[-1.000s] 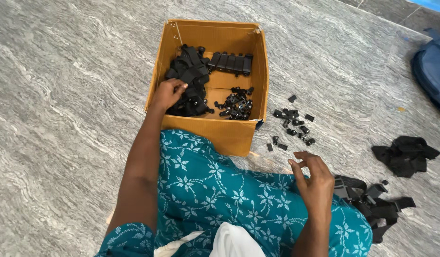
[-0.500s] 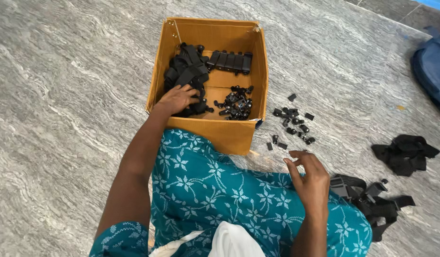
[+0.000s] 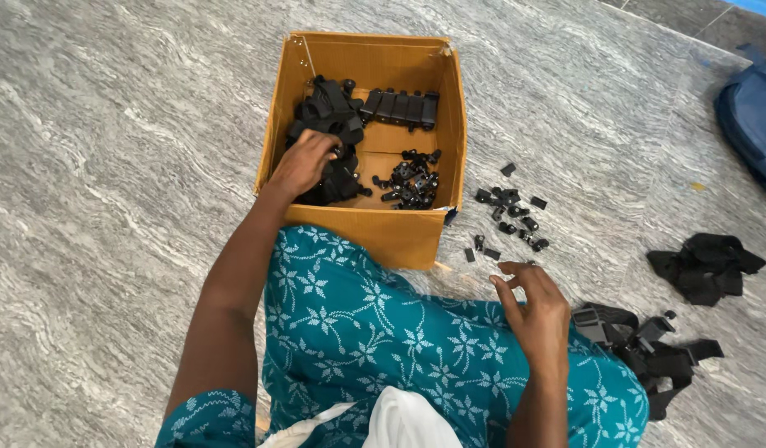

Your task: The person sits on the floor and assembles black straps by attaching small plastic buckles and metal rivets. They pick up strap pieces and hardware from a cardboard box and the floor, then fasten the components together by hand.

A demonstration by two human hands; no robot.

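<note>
A tangled heap of black straps and buckles (image 3: 326,124) is piled against the left wall of an open cardboard box (image 3: 403,236), running from the near left corner toward the far wall. The left hand (image 3: 302,164) is reached over the box's near left edge and laid on this heap, its fingers (image 3: 325,143) curled down into the straps; whether a piece is actually gripped cannot be told. Along the far wall of the box a row of black plastic clips (image 3: 402,107) is lined up side by side, and a small cluster of black fittings (image 3: 409,181) lies near the right wall, apart from the heap.

The right hand (image 3: 534,309) is held above the teal patterned fabric (image 3: 383,323) over the person's lap, near the right corner of the box; it is loosely open with the fingers bent, and nothing is held in it.

On the grey marble floor (image 3: 117,166), just right of the box, small black parts (image 3: 510,214) are scattered. Beside the right hand, at the fabric's right edge, a black strap assembly with buckles (image 3: 648,353) lies on the floor. Farther right a crumpled black cloth (image 3: 708,268) is seen, and part of a blue bag (image 3: 752,124) shows at the floor's far right edge.
</note>
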